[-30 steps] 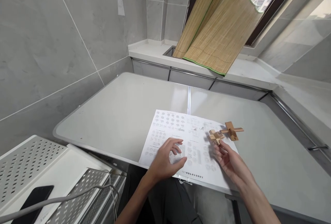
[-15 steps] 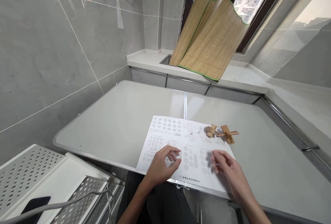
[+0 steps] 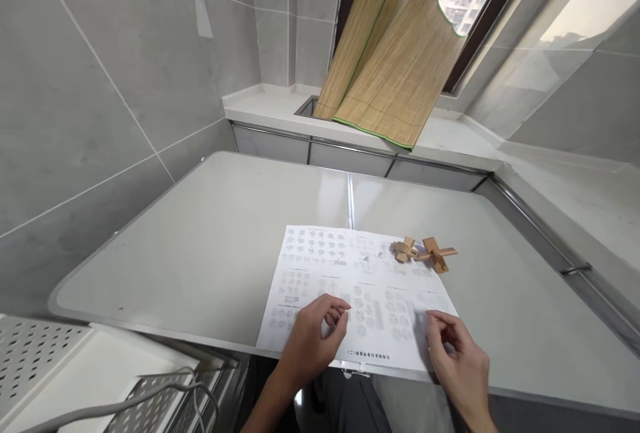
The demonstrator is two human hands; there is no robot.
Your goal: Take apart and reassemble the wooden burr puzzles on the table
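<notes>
A large white sheet (image 3: 313, 286) printed with small figures lies on the pale table at its near edge. My left hand (image 3: 317, 329) is over the sheet's lower middle, fingers curled and thumb apart from them, holding nothing. Over the sheet's lower right edge, my right hand (image 3: 457, 353) is loosely curled with a gap between thumb and fingers and nothing visible in it. Two cross-shaped wooden pieces, a smaller one (image 3: 404, 250) and a larger one (image 3: 435, 255), sit side by side at the sheet's upper right, beyond my right hand.
The table (image 3: 215, 239) has a metal seam down its middle. A folded bamboo mat (image 3: 395, 66) leans against the window behind it. A white perforated rack (image 3: 37, 353) with a grey cable (image 3: 130, 401) stands at the lower left.
The view has shifted a little. My right hand has moved right and nearer to me, towards the sheet's edge. The fingertips and thumb of my left hand have come closer together.
</notes>
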